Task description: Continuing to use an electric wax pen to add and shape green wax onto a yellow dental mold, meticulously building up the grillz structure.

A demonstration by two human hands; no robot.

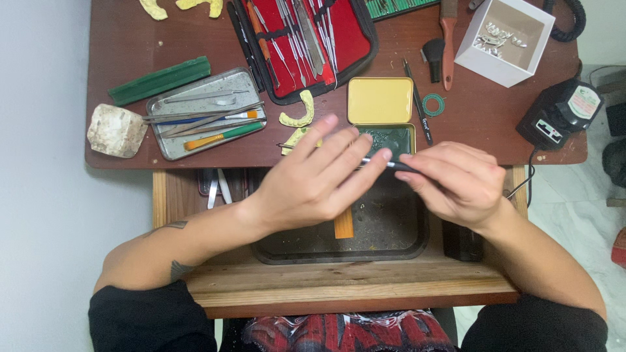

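Observation:
My left hand (313, 179) lies flat with fingers stretched out over a dark tray (391, 234) in a pulled-out wooden drawer. Its fingertips touch a thin dark instrument (389, 164). My right hand (453, 182) grips that instrument at its right end, fingers curled around it. Just beyond the hands sits an open yellow tin (380, 101) holding green material, and two pale yellow dental casts (298, 117) lie to its left.
On the brown table: a red case of metal tools (306, 39), a metal tray (195, 146) with brushes and tools, a green bar (160, 79), a white stone block (116, 130), a white box (505, 39), a black pen (417, 104), a black power unit (557, 114).

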